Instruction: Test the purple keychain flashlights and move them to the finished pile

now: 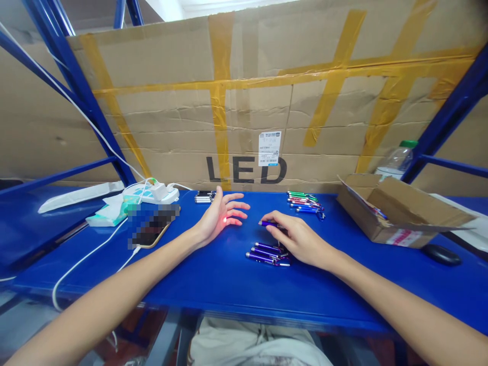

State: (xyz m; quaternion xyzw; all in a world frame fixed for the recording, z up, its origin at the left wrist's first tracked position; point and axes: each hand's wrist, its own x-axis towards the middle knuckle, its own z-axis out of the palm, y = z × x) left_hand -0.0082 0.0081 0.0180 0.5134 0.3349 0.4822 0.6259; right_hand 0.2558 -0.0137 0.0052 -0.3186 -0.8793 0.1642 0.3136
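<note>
Pinched in the fingers of my right hand (301, 236) is a purple laser pointer (266, 223), aimed leftward. A bright red spot glows on the palm of my left hand (216, 219), which is raised with its fingers spread and nothing in it. Just below my right hand, several purple laser pointers (263, 254) with metal clips lie in a small pile on the blue table (213, 284). Farther back on the right are green, red and blue pointers (303, 198) in a group. Black and silver ones (204, 197) lie behind my left hand.
On the right stand an open cardboard box (400, 234), a black mouse (442, 254) and a green-capped bottle (398, 157). At left are a phone (154, 234), a tissue pack (109, 216), a power strip (171, 194) and white cables. A large cardboard panel (171, 127) closes off the back.
</note>
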